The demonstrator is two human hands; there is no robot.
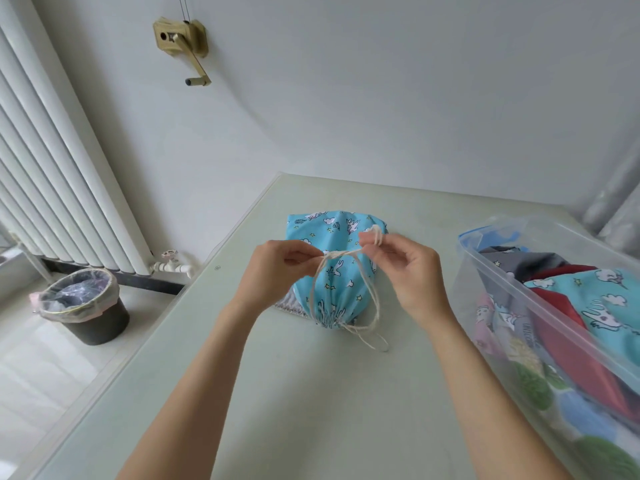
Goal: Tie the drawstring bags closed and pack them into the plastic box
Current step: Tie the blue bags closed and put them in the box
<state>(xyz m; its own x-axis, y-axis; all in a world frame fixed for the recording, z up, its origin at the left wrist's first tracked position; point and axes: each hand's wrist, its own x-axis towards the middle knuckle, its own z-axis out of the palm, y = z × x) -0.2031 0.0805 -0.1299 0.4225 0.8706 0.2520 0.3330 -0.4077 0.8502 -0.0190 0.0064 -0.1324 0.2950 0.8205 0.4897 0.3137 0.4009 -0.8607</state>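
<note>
Radiator (pixel 52 161): white, tall vertical fins, at 9 o'clock against the wall. A white pipe with a small valve wheel (pixel 170 255) sits at its foot.

Waste bin (pixel 90 306): dark, round, lined with thin clear plastic film gathered over the rim; on the pale floor at 8 o'clock, well apart from the table.

Wall crank (pixel 185 46): brass-coloured bracket with a handle, at 11 o'clock on the plain wall.

Table (pixel 311 393): smooth, pale green, matt surface.

Left hand (pixel 277 271): fingertips together, pinching the cord just left of the knot crossing.

Drawstring bag (pixel 332 271): light blue cloth printed with white clouds, animals and yellow stars; lies on the table at centre, mouth gathered into pleats toward 6 o'clock. A grey-patterned edge shows beneath it at its left.

Cord (pixel 346 306): cream twisted twine, looped up from the gathered mouth, crossing between both hands; a loose end trails on the table.

Right hand (pixel 405 268): thumb and forefinger pinching a small loop of cord, other fingers loosely curled.

Plastic box (pixel 540 306): clear, rectangular, blue-trimmed, at 3 o'clock, holding packed cloth bags in blue, red, grey and green.
</note>
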